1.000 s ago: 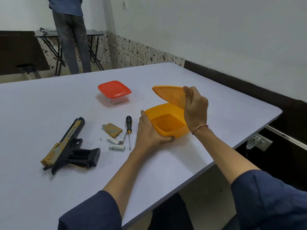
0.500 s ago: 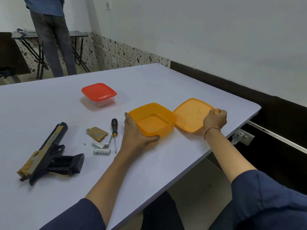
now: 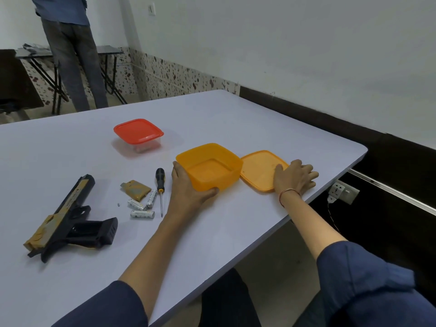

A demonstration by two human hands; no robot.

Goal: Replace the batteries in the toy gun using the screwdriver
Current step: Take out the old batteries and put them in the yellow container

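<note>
A black and gold toy gun (image 3: 68, 215) lies on the white table (image 3: 224, 119) at the left, its grip compartment open. Its gold battery cover (image 3: 136, 190), a tiny screw (image 3: 118, 204) and three white batteries (image 3: 142, 206) lie beside a black-handled screwdriver (image 3: 160, 187). My left hand (image 3: 188, 187) grips the near left corner of an open, empty orange box (image 3: 210, 166). The orange lid (image 3: 259, 171) lies flat to the right of the box, and my right hand (image 3: 295, 178) rests on it with fingers spread.
A clear box with a red lid (image 3: 138, 134) stands behind the tools. The table's right edge runs just beyond the orange lid. A wall socket (image 3: 343, 192) hangs below that edge. A person (image 3: 70, 50) stands by a folding table at the back left.
My right hand lifted the orange lid off the box, laid it flat on the table to the right, and now lies spread on it. My left hand kept hold of the box.
</note>
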